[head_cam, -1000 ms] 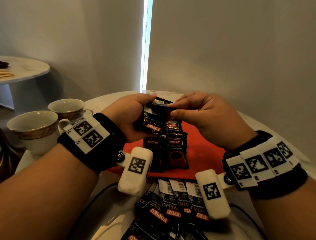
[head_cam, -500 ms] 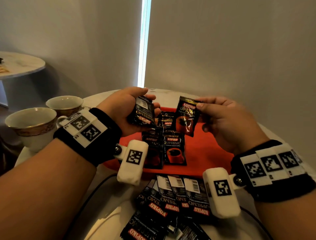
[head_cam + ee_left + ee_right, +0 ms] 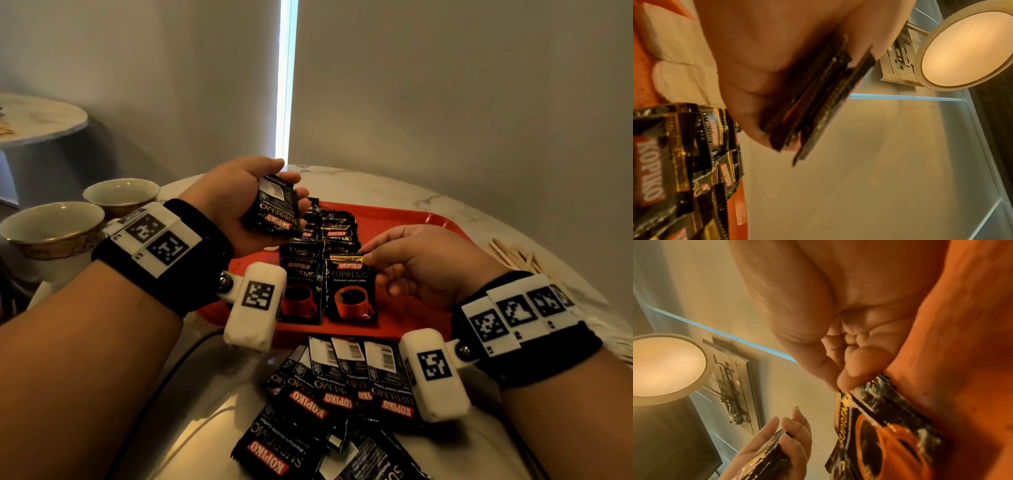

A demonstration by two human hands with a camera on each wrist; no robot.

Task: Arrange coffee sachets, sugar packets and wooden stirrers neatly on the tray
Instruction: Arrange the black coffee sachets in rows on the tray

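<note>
My left hand (image 3: 287, 186) hovers over the far left of the red tray (image 3: 414, 219) and grips a small stack of black Kopiko coffee sachets (image 3: 274, 209), seen edge-on in the left wrist view (image 3: 818, 97). My right hand (image 3: 367, 258) pinches the top right corner of one sachet (image 3: 350, 287) that lies face up at the tray's front; the pinch shows in the right wrist view (image 3: 881, 418). Beside it and behind it lie rows of more sachets (image 3: 301, 284). Wooden stirrers (image 3: 513, 255) lie on the table to the right of the tray. Pale paper packets (image 3: 680, 48) rest on the tray under my left hand.
Several loose sachets (image 3: 342, 387) are spread on the white marble table in front of the tray. Two cups (image 3: 51, 228) (image 3: 120, 192) stand at the left. A dark cable (image 3: 171, 370) runs across the near table. A small side table (image 3: 37, 120) stands far left.
My right hand drew one sachet off the stack in my left hand and lowered it onto the tray's front, beside another sachet. My left hand kept holding its stack.
</note>
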